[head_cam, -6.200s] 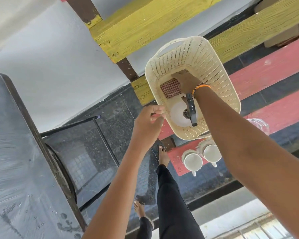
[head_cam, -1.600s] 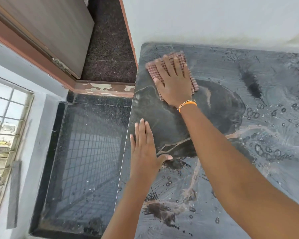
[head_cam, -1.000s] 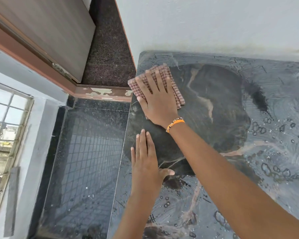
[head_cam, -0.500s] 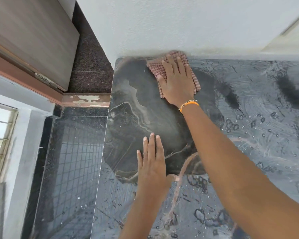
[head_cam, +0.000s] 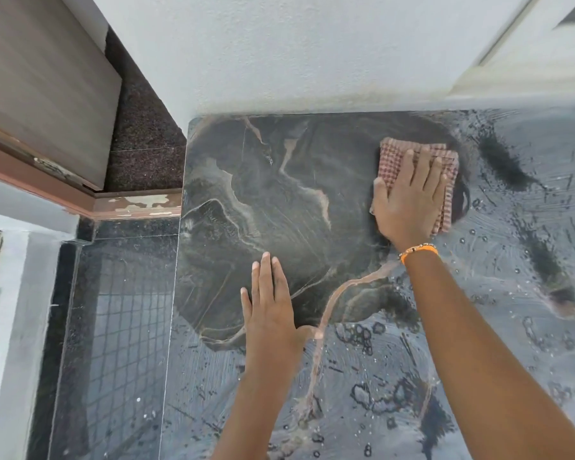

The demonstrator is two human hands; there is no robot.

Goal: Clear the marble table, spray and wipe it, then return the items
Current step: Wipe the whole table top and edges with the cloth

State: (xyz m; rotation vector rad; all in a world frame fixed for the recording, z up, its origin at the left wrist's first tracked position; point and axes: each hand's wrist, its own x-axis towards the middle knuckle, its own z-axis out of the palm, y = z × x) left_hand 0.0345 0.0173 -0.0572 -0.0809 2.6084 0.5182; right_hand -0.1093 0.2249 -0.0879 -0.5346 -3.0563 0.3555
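Observation:
The dark marble table (head_cam: 279, 200) fills the view, with tan veins, a wiped dull patch at its far left corner and wet droplets and streaks to the right and near me. A folded red-and-white checked cloth (head_cam: 394, 157) lies on the marble near the far edge. My right hand (head_cam: 409, 200), with an orange band at the wrist, presses flat on top of the cloth. My left hand (head_cam: 271, 303) rests flat on the marble nearer to me, fingers together, holding nothing.
A white wall (head_cam: 296, 54) runs along the table's far edge. Left of the table is glossy black floor (head_cam: 120, 327), a brown door (head_cam: 40, 84) with a chipped threshold (head_cam: 136, 204), and a dark mat (head_cam: 143, 144).
My right hand has slid the cloth from the far left corner rightward along the far edge, leaving a larger wiped patch. My left hand has stayed planted on the marble.

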